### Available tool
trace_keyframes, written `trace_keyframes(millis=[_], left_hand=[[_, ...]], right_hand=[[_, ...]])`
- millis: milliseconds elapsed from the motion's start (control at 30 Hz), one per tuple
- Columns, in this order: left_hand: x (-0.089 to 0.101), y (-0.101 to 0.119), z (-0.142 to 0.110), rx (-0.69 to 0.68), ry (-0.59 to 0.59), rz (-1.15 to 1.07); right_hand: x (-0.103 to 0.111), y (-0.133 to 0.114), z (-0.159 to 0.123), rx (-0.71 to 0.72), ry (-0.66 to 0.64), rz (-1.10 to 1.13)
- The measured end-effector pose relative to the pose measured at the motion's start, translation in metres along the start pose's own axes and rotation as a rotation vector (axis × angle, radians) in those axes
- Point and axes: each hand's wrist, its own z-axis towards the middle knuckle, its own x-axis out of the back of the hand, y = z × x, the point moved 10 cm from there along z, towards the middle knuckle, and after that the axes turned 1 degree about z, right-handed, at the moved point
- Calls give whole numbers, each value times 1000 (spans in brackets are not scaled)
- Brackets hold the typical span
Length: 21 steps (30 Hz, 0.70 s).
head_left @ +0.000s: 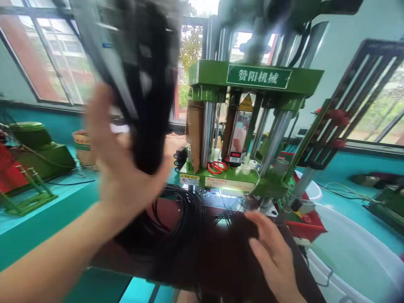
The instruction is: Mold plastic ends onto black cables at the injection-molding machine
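Dark blurred bundle raised upright in my left hand, thumb and fingers wrapped round its lower end, forearm slanting up. Right hand loosely open, low over the dark worktop, near coiled black cables; green press behind, windows beyond.

Glossy metal cols., plastic cables

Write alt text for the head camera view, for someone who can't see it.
A left hand holds up a dark, motion-blurred bundle while an open right hand hovers over a dark table. Coiled black cables lie there, before a green machine with metal columns.
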Motion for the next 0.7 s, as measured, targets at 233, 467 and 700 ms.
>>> trace_keyframes(millis=[233,467,700], left_hand=[[-79,170,-82,-571,-370,-264],[-69,152,-67,-608,-811,-619],[-169,-151,-130,86,-920,200]], right_hand=[[-25,-43,31,-166,95,872],[47,13,19,-340,349,1114],[126,38,7,-167,411,562]])
